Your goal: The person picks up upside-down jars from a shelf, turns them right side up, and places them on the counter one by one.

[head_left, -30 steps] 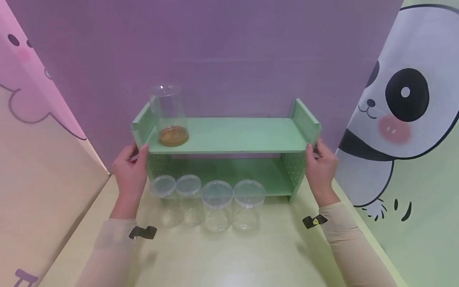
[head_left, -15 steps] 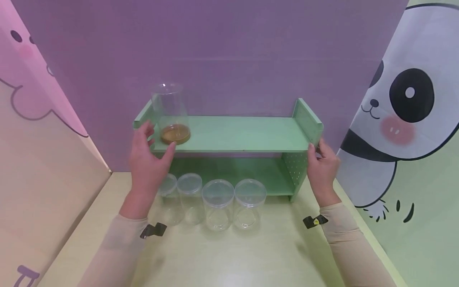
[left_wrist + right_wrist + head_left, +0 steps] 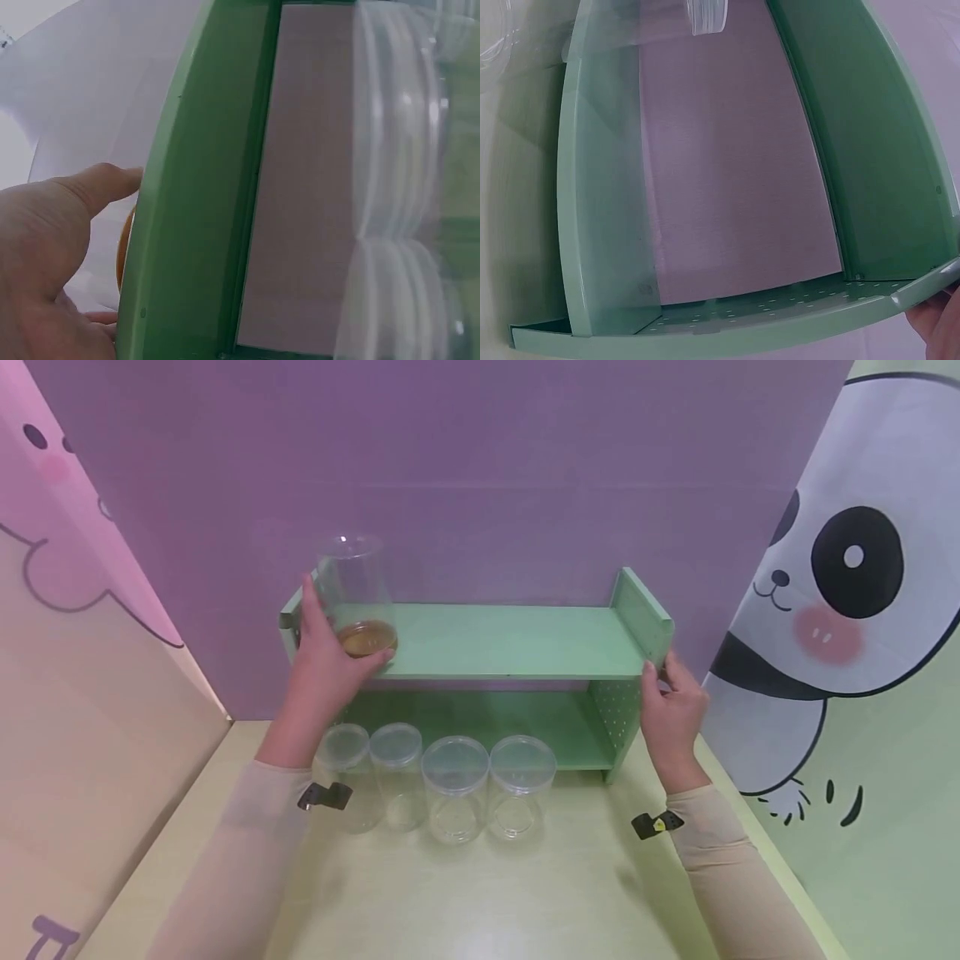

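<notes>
A two-tier green shelf (image 3: 502, 639) stands at the back of the table. On its top tier, at the left end, is a tall clear jar (image 3: 352, 578) with a brown band at its base. My left hand (image 3: 324, 664) is around the lower jar, thumb across its front and fingers along its left side. In the left wrist view, the shelf's green board partly covers the jar's brown edge (image 3: 126, 247). My right hand (image 3: 673, 706) pinches the front edge of the shelf's right side panel (image 3: 641, 618), thumb in front; its other fingertips are hidden.
Several clear lidded jars stand in a row before the lower tier, two narrow jars (image 3: 396, 777) at left and two wider jars (image 3: 455, 789) to their right. A purple wall (image 3: 480, 485) rises behind, with printed walls (image 3: 885, 710) at both sides.
My left hand has let go of the shelf's left side panel and moved up and right to the tall jar. The right hand keeps its hold; the jars have not moved.
</notes>
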Demonstrator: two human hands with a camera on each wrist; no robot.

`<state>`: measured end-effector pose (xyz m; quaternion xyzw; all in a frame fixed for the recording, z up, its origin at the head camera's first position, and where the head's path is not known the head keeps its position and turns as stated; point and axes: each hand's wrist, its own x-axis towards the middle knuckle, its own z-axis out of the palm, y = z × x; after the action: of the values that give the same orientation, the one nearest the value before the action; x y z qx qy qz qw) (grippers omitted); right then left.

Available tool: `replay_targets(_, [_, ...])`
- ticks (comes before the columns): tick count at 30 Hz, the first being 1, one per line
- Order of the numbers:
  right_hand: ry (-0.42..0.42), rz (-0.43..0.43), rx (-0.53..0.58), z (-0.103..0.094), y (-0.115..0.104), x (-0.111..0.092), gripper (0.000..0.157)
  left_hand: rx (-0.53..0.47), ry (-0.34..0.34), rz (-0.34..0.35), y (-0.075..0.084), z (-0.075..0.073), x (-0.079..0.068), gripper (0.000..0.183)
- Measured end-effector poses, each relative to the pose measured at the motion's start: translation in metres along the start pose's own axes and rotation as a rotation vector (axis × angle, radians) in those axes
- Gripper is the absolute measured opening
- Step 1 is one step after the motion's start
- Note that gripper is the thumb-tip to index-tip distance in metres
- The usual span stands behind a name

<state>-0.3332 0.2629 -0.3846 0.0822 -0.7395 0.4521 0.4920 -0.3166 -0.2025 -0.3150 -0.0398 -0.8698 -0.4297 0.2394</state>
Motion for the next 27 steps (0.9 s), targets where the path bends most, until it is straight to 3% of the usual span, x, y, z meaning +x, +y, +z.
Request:
replay_targets(6, [0.006, 0.000, -0.001, 0.000, 0.000, 0.001, 0.043, -0.041, -0.016, -0.012, 0.003, 0.000, 0.006, 0.144])
replay_targets(19, [0.018, -0.030, -0.018, 0.001, 0.003, 0.001, 0.039, -0.034, 0.026, -0.022, 0.003, 0.005, 0.005, 0.139])
replay_targets(27, [0.017, -0.025, -0.028, 0.001, 0.004, 0.001, 0.038, -0.023, 0.035, 0.001, 0.005, 0.005, -0.005, 0.138])
